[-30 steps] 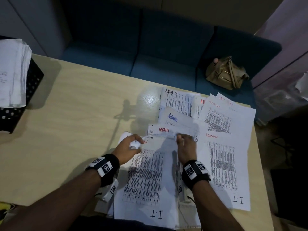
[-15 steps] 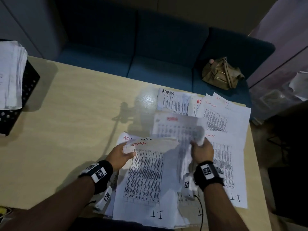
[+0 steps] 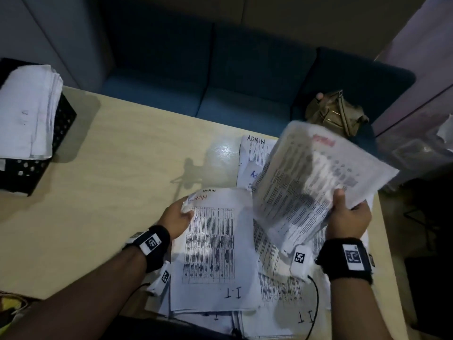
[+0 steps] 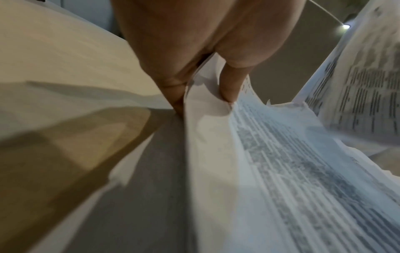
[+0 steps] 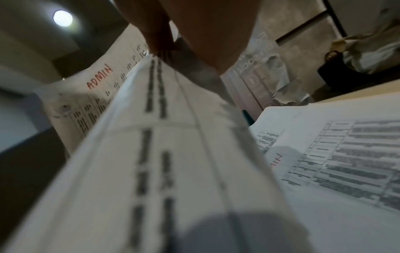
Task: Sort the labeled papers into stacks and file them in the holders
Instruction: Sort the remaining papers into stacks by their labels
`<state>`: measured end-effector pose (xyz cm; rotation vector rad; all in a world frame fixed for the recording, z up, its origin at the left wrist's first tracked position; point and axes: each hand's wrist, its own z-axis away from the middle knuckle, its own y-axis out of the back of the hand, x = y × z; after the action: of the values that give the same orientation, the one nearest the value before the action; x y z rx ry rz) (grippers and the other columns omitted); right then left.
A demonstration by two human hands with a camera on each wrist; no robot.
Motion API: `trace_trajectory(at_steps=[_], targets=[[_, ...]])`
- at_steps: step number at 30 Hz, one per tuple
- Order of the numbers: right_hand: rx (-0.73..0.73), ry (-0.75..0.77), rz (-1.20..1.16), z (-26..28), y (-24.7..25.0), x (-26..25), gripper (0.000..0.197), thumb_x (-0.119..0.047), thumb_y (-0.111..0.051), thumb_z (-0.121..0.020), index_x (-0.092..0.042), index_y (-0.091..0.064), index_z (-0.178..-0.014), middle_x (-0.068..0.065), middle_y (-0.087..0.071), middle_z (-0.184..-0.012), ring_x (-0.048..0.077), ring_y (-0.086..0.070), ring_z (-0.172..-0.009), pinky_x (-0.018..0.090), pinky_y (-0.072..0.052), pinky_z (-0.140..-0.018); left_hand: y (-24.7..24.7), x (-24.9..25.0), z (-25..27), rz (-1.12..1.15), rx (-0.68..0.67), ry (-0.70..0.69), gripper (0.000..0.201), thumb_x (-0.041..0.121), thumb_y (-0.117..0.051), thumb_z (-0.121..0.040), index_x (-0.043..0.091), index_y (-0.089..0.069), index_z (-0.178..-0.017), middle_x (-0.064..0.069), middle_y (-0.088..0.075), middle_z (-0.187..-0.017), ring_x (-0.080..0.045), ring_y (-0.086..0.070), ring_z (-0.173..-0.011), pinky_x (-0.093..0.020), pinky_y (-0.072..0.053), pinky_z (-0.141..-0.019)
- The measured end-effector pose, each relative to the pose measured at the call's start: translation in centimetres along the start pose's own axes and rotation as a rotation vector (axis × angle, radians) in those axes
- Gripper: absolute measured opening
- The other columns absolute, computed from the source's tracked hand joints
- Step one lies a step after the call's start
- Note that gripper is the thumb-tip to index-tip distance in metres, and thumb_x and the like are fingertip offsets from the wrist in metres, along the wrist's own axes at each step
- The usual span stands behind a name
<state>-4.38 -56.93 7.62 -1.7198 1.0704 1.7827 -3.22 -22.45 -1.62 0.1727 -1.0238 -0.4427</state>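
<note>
My right hand grips a printed sheet with a red ADMIN label, lifted and tilted above the table; the same sheet fills the right wrist view. My left hand pinches the far-left corner of the near paper stack, whose top sheet bears red ADMIN at the far end and I.T at the near end. In the left wrist view the fingers pinch that stack's edge. More ADMIN sheets lie spread beyond. A black mesh holder with papers stands at far left.
The pale wooden table has a blue sofa behind it. A tan handbag sits on the sofa at the right. The table's right edge lies just beyond the spread papers.
My right hand has lifted the red-labelled ADMIN sheet off the pile and swung it up to the right. My left hand stays on the near stack's corner.
</note>
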Motion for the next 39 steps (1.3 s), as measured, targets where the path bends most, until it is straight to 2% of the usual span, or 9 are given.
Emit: trace_trajectory(at_steps=[3, 9, 14, 19, 22, 25, 31, 36, 39], targets=[[0.128, -0.039, -0.152, -1.0, 0.2, -0.5, 0.012, -0.027, -0.067, -0.085, -0.016, -0.064, -0.088, -0.002, -0.061, -0.077, 0.008, -0.060, -0.067, 0.022, -0.046, -0.057, 0.3, -0.7, -0.3, -0.057, 0.026, 0.011, 0.054, 0.009, -0.048, -0.095, 0.028, -0.038, -0.144, -0.007, -0.054, -0.137, -0.008, -0.055, -0.056, -0.022, -0.046, -0.050], [-0.155, -0.080, 0.057, 0.5, -0.6, 0.7, 0.025, -0.027, -0.065, -0.089, -0.005, -0.061, -0.100, 0.011, -0.063, -0.091, 0.020, -0.058, -0.074, 0.021, -0.047, -0.063, 0.2, -0.7, -0.4, 0.064, -0.014, -0.008, 0.049, 0.009, -0.056, -0.089, 0.031, -0.051, -0.133, -0.014, -0.058, -0.130, -0.031, -0.062, -0.098, -0.037, -0.050, -0.083], [-0.492, -0.277, 0.333, 6.1, -3.5, 4.5, 0.023, -0.023, -0.061, -0.091, -0.011, -0.059, -0.111, 0.004, -0.062, -0.093, 0.016, -0.060, -0.080, 0.008, -0.040, -0.044, -0.7, 1.5, 0.2, 0.181, -0.131, -0.090, 0.045, -0.002, -0.053, -0.093, 0.021, -0.048, -0.132, 0.011, -0.059, -0.122, -0.007, -0.055, -0.117, -0.002, -0.040, -0.081], [-0.691, -0.253, 0.528, 8.8, -4.8, 7.4, 0.026, -0.027, -0.056, -0.092, -0.004, -0.061, -0.104, 0.009, -0.064, -0.088, 0.022, -0.061, -0.078, 0.021, -0.042, -0.054, -1.0, 1.9, 0.8, 0.221, -0.123, -0.074, 0.060, 0.062, -0.052, -0.086, 0.031, -0.046, -0.137, 0.014, -0.054, -0.132, -0.012, -0.051, -0.123, -0.033, -0.039, -0.102], [-0.750, -0.204, 0.642, 8.7, -5.5, 8.1, 0.041, -0.040, -0.065, -0.077, -0.006, -0.062, -0.099, 0.014, -0.065, -0.100, 0.024, -0.063, -0.084, 0.027, -0.052, -0.064, -1.4, 1.7, 0.8, 0.158, -0.089, -0.146, 0.049, 0.026, -0.067, -0.087, 0.028, -0.047, -0.132, 0.006, -0.059, -0.127, -0.016, -0.056, -0.116, -0.026, -0.047, -0.094], [-0.566, -0.005, 0.621, 7.9, -5.7, 7.4, 0.062, -0.024, -0.073, -0.075, -0.011, -0.047, -0.130, 0.013, -0.042, -0.135, 0.026, -0.041, -0.124, 0.041, -0.035, -0.109, -1.5, 1.8, 1.1, 0.138, -0.162, -0.201, 0.058, -0.002, -0.059, -0.088, 0.046, -0.049, -0.119, 0.005, -0.058, -0.118, -0.020, -0.060, -0.088, -0.016, -0.050, -0.065], [-0.932, 0.356, 0.783, 8.1, -6.9, 5.5, 0.037, -0.029, -0.059, -0.089, -0.026, -0.057, -0.126, 0.005, -0.044, -0.141, 0.026, -0.039, -0.128, 0.047, -0.036, -0.108, -2.3, 2.0, 1.2, 0.067, -0.320, -0.221, 0.064, -0.009, -0.048, -0.086, 0.048, -0.048, -0.116, 0.006, -0.053, -0.130, -0.022, -0.041, -0.058, -0.029, -0.037, -0.050], [-0.935, 0.302, 0.693, 7.9, -6.9, 6.5, 0.032, -0.033, -0.047, -0.097, -0.021, -0.065, -0.120, 0.004, -0.051, -0.135, 0.023, -0.042, -0.125, 0.041, -0.036, -0.106, -3.2, 1.8, 1.7, 0.114, -0.277, -0.223, 0.063, 0.003, -0.061, -0.088, 0.051, -0.041, -0.124, 0.006, -0.052, -0.130, -0.018, -0.058, -0.099, -0.031, -0.053, -0.078], [-0.564, 0.033, 0.763, 6.2, -6.0, 7.6, 0.040, -0.044, -0.047, -0.094, -0.023, -0.058, -0.126, 0.009, -0.043, -0.143, 0.027, -0.037, -0.131, 0.045, -0.035, -0.106, -3.9, 0.7, 2.4, 0.020, -0.317, -0.158, 0.056, 0.015, -0.062, -0.092, 0.031, -0.040, -0.141, 0.010, -0.047, -0.137, -0.011, -0.048, -0.121, -0.026, -0.042, -0.099]])
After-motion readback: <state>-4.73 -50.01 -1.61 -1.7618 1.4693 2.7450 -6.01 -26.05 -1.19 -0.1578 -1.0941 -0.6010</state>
